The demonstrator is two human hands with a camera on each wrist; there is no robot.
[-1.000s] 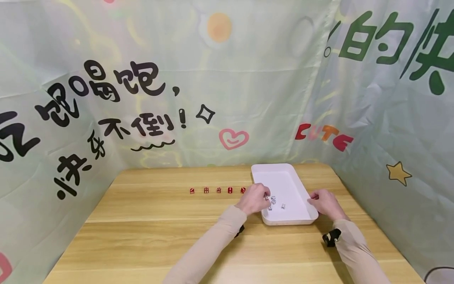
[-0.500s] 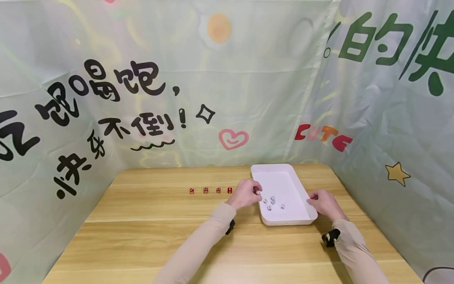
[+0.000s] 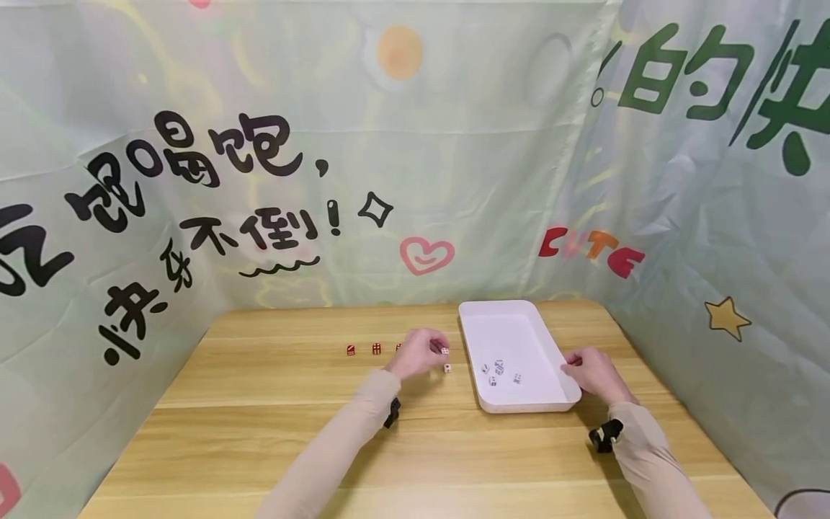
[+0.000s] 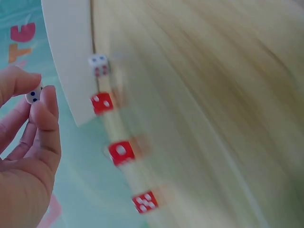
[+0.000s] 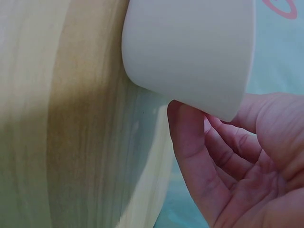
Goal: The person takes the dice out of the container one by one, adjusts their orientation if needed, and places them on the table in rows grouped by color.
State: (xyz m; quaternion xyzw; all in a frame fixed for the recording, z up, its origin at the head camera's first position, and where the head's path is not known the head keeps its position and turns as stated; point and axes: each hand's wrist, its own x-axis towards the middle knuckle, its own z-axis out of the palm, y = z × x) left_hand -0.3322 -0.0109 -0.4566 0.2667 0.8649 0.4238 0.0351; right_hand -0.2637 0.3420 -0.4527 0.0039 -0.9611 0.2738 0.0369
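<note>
My left hand [image 3: 436, 350] hovers over a row of red dice [image 3: 351, 349] and pinches a white die [image 4: 32, 96] between thumb and forefinger. In the left wrist view three red dice [image 4: 121, 153] lie in a line, with another white die [image 4: 98, 65] on the wood at the end nearest the tray. That loose white die [image 3: 447, 368] sits just in front of the row. The white tray [image 3: 528, 404] holds several white dice [image 3: 498, 366]. My right hand [image 3: 573, 370] rests with relaxed fingers [image 5: 190, 142] against the tray's near right corner [image 5: 190, 52].
The wooden table [image 3: 259, 432] is fenced by printed cloth [image 3: 454, 144] at the back and on both sides. Bare wood stretches in front of the dice row and left of it. The tray stands at the right, close to the right cloth.
My left hand has drawn back out of the tray and moved left to the dice row, carrying a white die. A white die shows on the table where the hand was. The right hand has stayed put.
</note>
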